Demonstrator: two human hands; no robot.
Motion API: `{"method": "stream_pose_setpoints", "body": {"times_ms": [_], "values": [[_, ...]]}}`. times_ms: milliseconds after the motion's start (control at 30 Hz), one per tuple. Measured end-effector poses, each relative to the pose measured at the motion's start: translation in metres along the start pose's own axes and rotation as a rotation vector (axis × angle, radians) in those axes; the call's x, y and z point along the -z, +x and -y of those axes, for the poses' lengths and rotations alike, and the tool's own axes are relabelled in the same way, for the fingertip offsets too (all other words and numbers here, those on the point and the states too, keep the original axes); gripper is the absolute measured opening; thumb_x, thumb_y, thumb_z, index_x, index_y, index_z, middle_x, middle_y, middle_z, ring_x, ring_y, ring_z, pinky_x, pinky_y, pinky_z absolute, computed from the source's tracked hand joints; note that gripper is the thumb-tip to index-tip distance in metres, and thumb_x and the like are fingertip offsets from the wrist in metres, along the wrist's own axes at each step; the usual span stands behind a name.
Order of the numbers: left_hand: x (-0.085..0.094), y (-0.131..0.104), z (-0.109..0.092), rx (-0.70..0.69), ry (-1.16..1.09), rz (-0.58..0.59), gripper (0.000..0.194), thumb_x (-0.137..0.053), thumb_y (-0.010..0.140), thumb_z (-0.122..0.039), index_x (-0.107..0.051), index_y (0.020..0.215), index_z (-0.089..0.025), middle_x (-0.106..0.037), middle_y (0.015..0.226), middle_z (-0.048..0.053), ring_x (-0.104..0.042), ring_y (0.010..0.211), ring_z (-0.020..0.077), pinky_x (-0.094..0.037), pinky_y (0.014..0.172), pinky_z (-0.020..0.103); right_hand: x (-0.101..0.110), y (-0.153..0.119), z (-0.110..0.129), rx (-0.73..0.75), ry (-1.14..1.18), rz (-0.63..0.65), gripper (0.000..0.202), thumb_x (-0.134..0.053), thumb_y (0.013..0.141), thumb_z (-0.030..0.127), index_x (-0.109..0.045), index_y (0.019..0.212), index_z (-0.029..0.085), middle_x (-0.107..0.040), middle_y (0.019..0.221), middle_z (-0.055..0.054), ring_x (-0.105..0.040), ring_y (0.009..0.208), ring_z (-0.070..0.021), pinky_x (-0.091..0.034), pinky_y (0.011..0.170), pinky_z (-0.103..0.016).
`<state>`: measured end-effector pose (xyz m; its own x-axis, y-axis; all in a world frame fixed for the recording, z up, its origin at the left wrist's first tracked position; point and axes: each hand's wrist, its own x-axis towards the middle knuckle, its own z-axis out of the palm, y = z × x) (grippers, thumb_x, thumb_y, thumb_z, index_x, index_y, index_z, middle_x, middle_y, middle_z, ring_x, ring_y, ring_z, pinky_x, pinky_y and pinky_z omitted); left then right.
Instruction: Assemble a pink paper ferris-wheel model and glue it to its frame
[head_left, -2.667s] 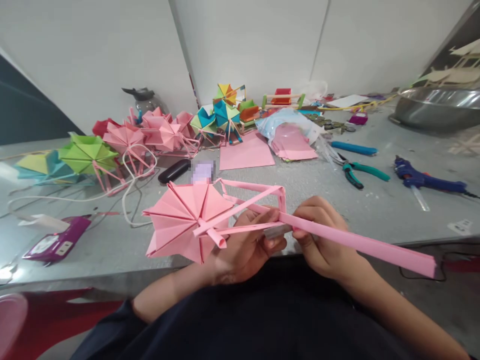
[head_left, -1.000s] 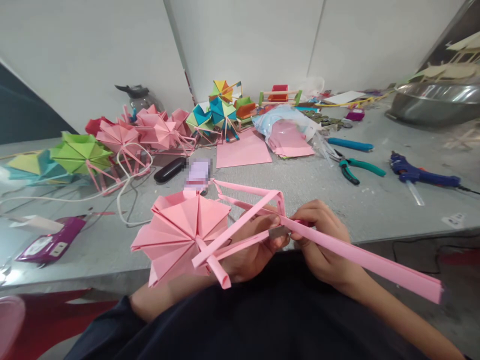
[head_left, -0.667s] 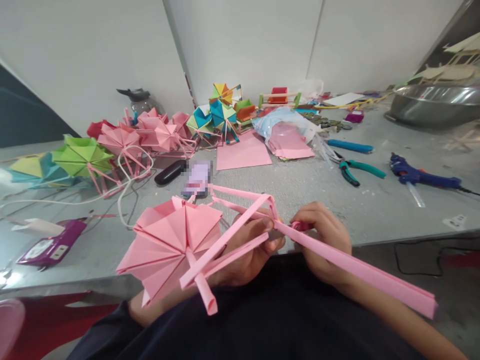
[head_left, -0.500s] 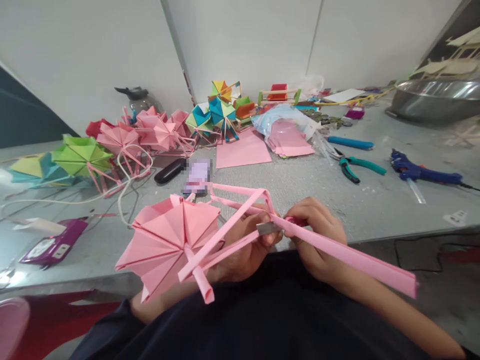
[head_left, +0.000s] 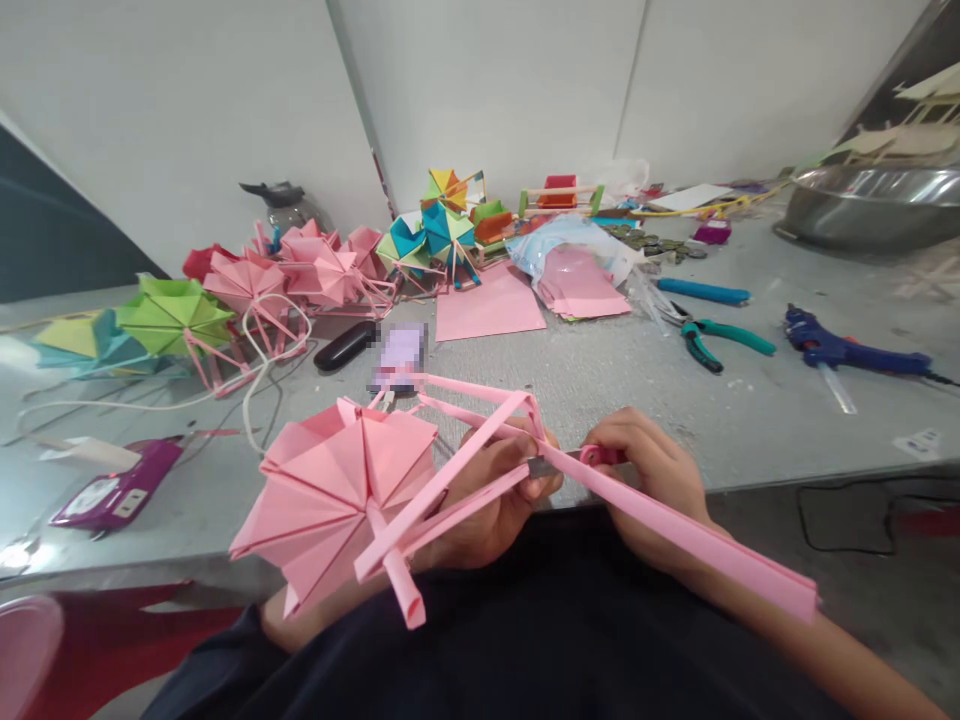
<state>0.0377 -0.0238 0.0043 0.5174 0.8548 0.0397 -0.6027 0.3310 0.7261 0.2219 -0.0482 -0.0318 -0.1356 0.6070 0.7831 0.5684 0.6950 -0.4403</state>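
Observation:
My left hand (head_left: 484, 515) is closed around the joined pink paper strips of a folded-paper Ferris wheel model, whose pleated pink wheel (head_left: 319, 485) tilts to the left. A long flat pink paper strip (head_left: 705, 525) runs from that joint down to the right, in front of my right wrist. In my right hand (head_left: 656, 480), the fingers are wrapped round a small utility knife with a pink handle (head_left: 598, 455). Its metal blade (head_left: 553, 466) lies against the strips close to my left fingertips, partly behind the long strip.
Finished paper wheels (head_left: 176, 315) crowd the back left. A phone (head_left: 400, 355) and black case (head_left: 345, 346) lie beyond the model. Behind are pink sheets (head_left: 487, 305), pliers (head_left: 731, 335) and a blue glue gun (head_left: 847, 350). A purple glue gun-like device (head_left: 120, 485) sits left, beside a white cable.
My right hand has moved slightly right, away from my left, drawing the knife along so more of its handle and blade shows. The long strip's free end has dipped a little.

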Motion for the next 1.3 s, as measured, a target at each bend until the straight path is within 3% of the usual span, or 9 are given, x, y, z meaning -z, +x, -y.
{"method": "stream_pose_setpoints", "body": {"times_ms": [100, 400, 533, 667, 867, 1300], "values": [[-0.001, 0.001, 0.0, 0.009, 0.029, 0.024, 0.047, -0.093, 0.079, -0.044, -0.06, 0.06, -0.017, -0.038, 0.052, -0.007, -0.033, 0.053, 0.008, -0.032, 0.057, 0.024, -0.004, 0.0, 0.002, -0.008, 0.001, -0.017, 0.008, -0.06, 0.104, 0.022, -0.064, 0.097, 0.025, -0.067, 0.082, -0.002, -0.06, 0.068, -0.0182, -0.048, 0.06, -0.032], [-0.011, -0.001, -0.005, -0.034, 0.052, -0.054, 0.045, -0.085, 0.08, -0.034, -0.055, 0.052, -0.017, -0.043, 0.056, -0.002, -0.038, 0.06, 0.0106, -0.035, 0.063, 0.029, -0.011, 0.009, 0.015, 0.001, 0.036, -0.005, 0.009, -0.058, 0.104, 0.017, -0.061, 0.1, 0.025, -0.065, 0.083, -0.001, -0.061, 0.07, -0.0176, -0.049, 0.061, -0.031], [-0.009, -0.003, -0.005, -0.039, 0.035, -0.025, 0.047, -0.087, 0.081, -0.033, -0.054, 0.052, -0.017, -0.042, 0.055, -0.002, -0.039, 0.057, 0.0096, -0.032, 0.06, 0.028, -0.007, 0.007, 0.013, 0.016, 0.055, 0.031, 0.011, -0.056, 0.106, 0.017, -0.058, 0.099, 0.024, -0.061, 0.085, -0.001, -0.061, 0.071, -0.0163, -0.049, 0.061, -0.029], [-0.005, -0.004, -0.004, 0.05, 0.023, 0.016, 0.042, -0.092, 0.078, -0.036, -0.059, 0.061, -0.017, -0.042, 0.051, -0.005, -0.034, 0.05, 0.0061, -0.026, 0.055, 0.026, -0.003, 0.003, 0.007, 0.028, 0.05, 0.038, 0.01, -0.055, 0.108, 0.022, -0.058, 0.099, 0.024, -0.059, 0.083, 0.0, -0.059, 0.07, -0.0159, -0.048, 0.06, -0.029], [0.005, -0.004, -0.003, 0.185, -0.078, 0.185, 0.036, -0.098, 0.073, -0.038, -0.069, 0.07, -0.017, -0.051, 0.055, -0.005, -0.038, 0.043, 0.0051, -0.023, 0.048, 0.025, -0.004, 0.001, 0.005, 0.099, 0.087, 0.064, 0.016, -0.05, 0.113, 0.031, -0.059, 0.102, 0.023, -0.062, 0.083, -0.002, -0.059, 0.07, -0.0165, -0.048, 0.062, -0.031], [0.01, 0.0, 0.006, 0.129, -0.126, 0.246, 0.037, -0.098, 0.071, -0.036, -0.068, 0.068, -0.014, -0.056, 0.061, -0.004, -0.039, 0.044, 0.0042, -0.029, 0.042, 0.018, 0.006, 0.004, 0.001, 0.225, 0.017, 0.058, 0.02, -0.052, 0.115, 0.033, -0.061, 0.104, 0.019, -0.062, 0.085, -0.003, -0.06, 0.074, -0.0158, -0.052, 0.067, -0.03]]}}
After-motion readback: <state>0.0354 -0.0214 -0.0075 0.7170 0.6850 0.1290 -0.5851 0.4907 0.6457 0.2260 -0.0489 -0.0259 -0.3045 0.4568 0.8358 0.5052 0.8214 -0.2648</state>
